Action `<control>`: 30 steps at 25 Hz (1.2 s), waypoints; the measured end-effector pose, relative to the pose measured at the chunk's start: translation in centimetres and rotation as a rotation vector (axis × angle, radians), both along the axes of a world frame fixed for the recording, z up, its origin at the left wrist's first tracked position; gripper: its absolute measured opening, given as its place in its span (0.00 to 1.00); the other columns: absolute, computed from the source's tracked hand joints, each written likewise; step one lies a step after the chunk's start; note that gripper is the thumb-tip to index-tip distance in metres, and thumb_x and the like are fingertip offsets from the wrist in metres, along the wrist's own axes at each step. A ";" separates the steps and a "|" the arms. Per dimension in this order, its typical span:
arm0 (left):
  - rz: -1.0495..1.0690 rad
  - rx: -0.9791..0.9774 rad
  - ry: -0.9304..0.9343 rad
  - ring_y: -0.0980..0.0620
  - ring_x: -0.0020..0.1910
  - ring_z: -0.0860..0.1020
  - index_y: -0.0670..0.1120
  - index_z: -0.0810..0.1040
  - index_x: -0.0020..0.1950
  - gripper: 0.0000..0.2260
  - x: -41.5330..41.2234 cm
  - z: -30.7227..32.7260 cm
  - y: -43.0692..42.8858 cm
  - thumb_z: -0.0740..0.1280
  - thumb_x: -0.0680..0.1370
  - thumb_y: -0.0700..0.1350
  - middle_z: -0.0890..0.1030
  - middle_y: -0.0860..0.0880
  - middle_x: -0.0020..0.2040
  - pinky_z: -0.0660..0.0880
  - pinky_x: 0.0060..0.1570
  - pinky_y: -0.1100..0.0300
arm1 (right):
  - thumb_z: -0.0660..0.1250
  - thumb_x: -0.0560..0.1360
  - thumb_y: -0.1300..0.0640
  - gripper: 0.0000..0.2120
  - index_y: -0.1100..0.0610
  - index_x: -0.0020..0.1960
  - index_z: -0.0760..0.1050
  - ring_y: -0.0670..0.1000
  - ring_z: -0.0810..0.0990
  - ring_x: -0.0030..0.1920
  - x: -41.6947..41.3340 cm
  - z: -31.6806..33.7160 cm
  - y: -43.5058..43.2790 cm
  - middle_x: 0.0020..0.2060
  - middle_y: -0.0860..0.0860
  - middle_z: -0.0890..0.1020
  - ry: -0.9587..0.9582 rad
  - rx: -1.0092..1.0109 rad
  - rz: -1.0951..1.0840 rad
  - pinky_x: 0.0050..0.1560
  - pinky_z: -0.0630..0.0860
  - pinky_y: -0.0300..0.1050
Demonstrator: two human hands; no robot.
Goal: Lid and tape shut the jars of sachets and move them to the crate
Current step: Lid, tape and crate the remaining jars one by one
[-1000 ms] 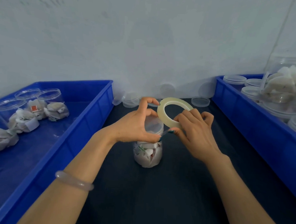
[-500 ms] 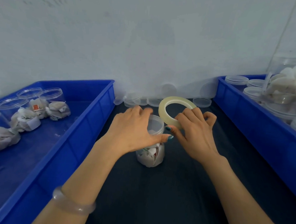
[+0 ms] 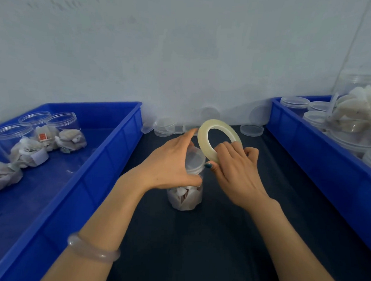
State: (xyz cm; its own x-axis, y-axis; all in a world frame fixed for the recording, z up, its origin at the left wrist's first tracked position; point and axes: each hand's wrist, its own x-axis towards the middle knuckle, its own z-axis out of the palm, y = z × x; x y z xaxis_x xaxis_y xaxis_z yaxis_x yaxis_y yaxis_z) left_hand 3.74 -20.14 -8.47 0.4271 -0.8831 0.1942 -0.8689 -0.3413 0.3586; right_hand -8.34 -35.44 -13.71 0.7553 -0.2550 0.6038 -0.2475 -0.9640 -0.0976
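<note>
A dark tabletop (image 3: 196, 248) is occupied at its middle by an upright lidded jar of sachets (image 3: 186, 198). Left of the jar a blue crate (image 3: 106, 164) is set, with other jars (image 3: 62, 129) inside; right of the jar a second blue crate (image 3: 308, 151) is filled with stacked lids (image 3: 295, 102). The jar's top is gripped by the left hand (image 3: 168, 163), fingers curled round it. A tape roll (image 3: 204, 139) is pinched in the right hand (image 3: 236, 173), just beside the jar's top. Loose lids (image 3: 251, 130) are scattered behind the jar.
</note>
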 end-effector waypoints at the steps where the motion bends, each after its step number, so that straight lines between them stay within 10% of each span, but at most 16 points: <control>1: 0.051 -0.010 -0.046 0.52 0.68 0.69 0.56 0.46 0.80 0.49 -0.4 -0.5 -0.2 0.72 0.68 0.63 0.70 0.55 0.69 0.69 0.63 0.56 | 0.44 0.81 0.41 0.20 0.52 0.48 0.69 0.50 0.68 0.43 -0.1 0.1 -0.4 0.42 0.46 0.71 0.018 -0.009 -0.023 0.46 0.55 0.47; 5: 0.206 -0.066 -0.093 0.52 0.71 0.68 0.53 0.49 0.80 0.52 -1.3 -1.5 -1.0 0.61 0.64 0.79 0.68 0.53 0.73 0.68 0.63 0.54 | 0.49 0.79 0.43 0.15 0.48 0.51 0.71 0.49 0.70 0.46 -1.0 0.4 -1.8 0.43 0.43 0.74 0.076 -0.034 -0.075 0.46 0.54 0.47; 12: 0.101 -0.202 -0.025 0.55 0.66 0.69 0.53 0.54 0.80 0.42 -1.5 -1.7 -1.5 0.71 0.72 0.60 0.72 0.56 0.66 0.61 0.59 0.64 | 0.37 0.78 0.45 0.23 0.49 0.46 0.70 0.49 0.67 0.48 -0.5 0.4 -1.0 0.42 0.44 0.69 0.071 0.007 -0.063 0.45 0.52 0.47; 19: 0.098 -0.213 -0.032 0.55 0.64 0.70 0.52 0.56 0.80 0.42 -1.6 -1.6 -1.6 0.73 0.71 0.58 0.73 0.55 0.64 0.62 0.58 0.65 | 0.49 0.80 0.51 0.14 0.52 0.41 0.68 0.51 0.67 0.45 1.3 -0.6 1.2 0.39 0.47 0.69 -0.126 0.076 -0.330 0.44 0.49 0.47; 30: 0.142 -0.160 -0.106 0.54 0.63 0.72 0.51 0.72 0.69 0.28 -1.2 -1.3 -2.6 0.70 0.71 0.60 0.74 0.54 0.64 0.65 0.57 0.63 | 0.40 0.81 0.44 0.24 0.53 0.45 0.71 0.50 0.62 0.44 3.1 -0.6 0.5 0.40 0.48 0.69 -0.028 0.044 -0.496 0.44 0.47 0.48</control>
State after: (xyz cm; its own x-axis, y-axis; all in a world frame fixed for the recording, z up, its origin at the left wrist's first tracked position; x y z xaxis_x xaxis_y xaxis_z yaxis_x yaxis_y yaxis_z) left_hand 2.49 -22.76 -9.81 0.5145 -0.7700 0.3774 -0.8519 -0.4087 0.3275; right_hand -5.21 -34.89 -14.35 0.5205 -0.6049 0.6027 -0.6719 -0.7257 -0.1481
